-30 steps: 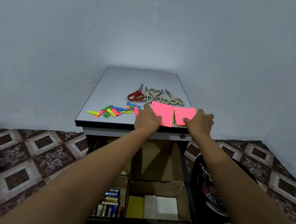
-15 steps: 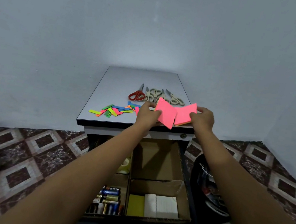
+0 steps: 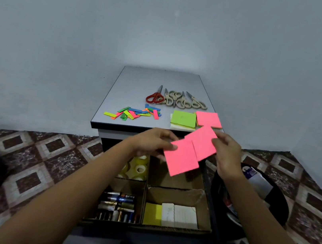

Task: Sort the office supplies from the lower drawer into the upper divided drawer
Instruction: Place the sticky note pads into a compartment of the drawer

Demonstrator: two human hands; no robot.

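Pink sticky-note pads, 2 in number, are held in the air above the open upper drawer (image 3: 205, 193), in front of the cabinet's front edge. Left hand (image 3: 154, 141) pinches the nearer pink pad (image 3: 181, 158) at its left edge; right hand (image 3: 228, 150) pinches the farther pink pad (image 3: 203, 142) at its right edge. Both pads are tilted, and their inner edges overlap or touch.

Compared with 0.5 s ago, both hands have drawn back from the cabinet top (image 3: 141, 81) toward the person, and the pads have left the surface. Their removal exposes a green pad (image 3: 183, 118) lying on pale pads, with a third pink pad (image 3: 208, 119) just beside it at the right front corner.

Farther back on the top lie 1 pair of red-handled scissors (image 3: 155, 97) and several beige-handled scissors (image 3: 182, 101) side by side; coloured paper strips (image 3: 134, 113) are scattered at front left. The rear half of the top is bare.

Cardboard dividers split the drawer into 4 compartments: tape rolls (image 3: 138, 166) rear left, batteries (image 3: 118, 205) front left, yellow and white pads (image 3: 171, 214) front right. The rear right compartment, directly beneath the held pads, shows only bare cardboard where visible. A dark bin (image 3: 274, 197) stands on the tiled floor close beside the drawer's right wall.
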